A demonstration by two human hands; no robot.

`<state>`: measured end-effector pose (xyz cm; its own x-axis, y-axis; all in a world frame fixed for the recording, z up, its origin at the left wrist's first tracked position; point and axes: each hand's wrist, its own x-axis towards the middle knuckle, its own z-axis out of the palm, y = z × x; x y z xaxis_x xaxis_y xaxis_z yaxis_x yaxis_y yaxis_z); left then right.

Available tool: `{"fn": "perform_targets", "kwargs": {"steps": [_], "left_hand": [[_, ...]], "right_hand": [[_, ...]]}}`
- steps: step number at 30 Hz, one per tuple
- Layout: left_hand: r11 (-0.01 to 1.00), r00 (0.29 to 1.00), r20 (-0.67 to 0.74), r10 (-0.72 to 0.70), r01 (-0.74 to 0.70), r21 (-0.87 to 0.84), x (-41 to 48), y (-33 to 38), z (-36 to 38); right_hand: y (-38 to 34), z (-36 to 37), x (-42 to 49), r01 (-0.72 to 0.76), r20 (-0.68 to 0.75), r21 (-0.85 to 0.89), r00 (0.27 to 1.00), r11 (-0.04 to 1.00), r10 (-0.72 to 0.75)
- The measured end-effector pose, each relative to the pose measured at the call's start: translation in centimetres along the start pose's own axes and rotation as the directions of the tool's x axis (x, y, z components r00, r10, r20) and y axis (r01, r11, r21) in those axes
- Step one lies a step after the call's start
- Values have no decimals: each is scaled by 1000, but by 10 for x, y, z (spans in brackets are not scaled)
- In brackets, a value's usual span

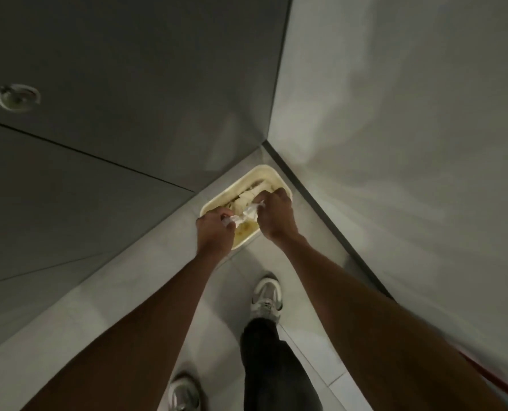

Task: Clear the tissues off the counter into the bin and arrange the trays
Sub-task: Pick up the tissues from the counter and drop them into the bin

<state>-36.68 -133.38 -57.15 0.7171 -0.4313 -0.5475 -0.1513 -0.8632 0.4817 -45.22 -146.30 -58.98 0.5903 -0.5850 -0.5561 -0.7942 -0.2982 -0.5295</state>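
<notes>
A cream rectangular bin [264,171] stands on the floor in the corner, with crumpled tissues inside it. Both my hands hang right over its opening. My left hand [214,232] is closed around a white crumpled tissue [242,217], and my right hand [273,216] pinches the other end of the same wad. The tissue stretches between the two hands just above the bin's contents. My hands hide the near part of the bin.
A grey cabinet front [98,129] with a round recessed pull [17,97] rises on the left. A pale wall [410,143] with a dark skirting strip [321,203] closes the right. My two shoes [267,298] stand on the light tiled floor.
</notes>
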Motion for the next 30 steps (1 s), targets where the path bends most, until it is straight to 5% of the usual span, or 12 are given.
{"fn": "perform_targets", "kwargs": {"steps": [4, 6, 18, 30], "left_hand": [[975, 954, 297, -45, -22, 219, 18, -8, 14], [963, 949, 314, -36, -50, 264, 15, -8, 10], [968, 995, 29, 94, -98, 231, -122, -36, -146], [994, 923, -374, 87, -55, 94, -450, -153, -373]], "right_hand": [[1, 10, 15, 91, 170, -158, 983, 983, -63], [-3, 11, 13, 109, 175, -203, 982, 973, -74], [-103, -43, -140, 264, 11, -252, 963, 931, -270], [-295, -52, -476, 486, -98, -263, 846, 834, -524]]}}
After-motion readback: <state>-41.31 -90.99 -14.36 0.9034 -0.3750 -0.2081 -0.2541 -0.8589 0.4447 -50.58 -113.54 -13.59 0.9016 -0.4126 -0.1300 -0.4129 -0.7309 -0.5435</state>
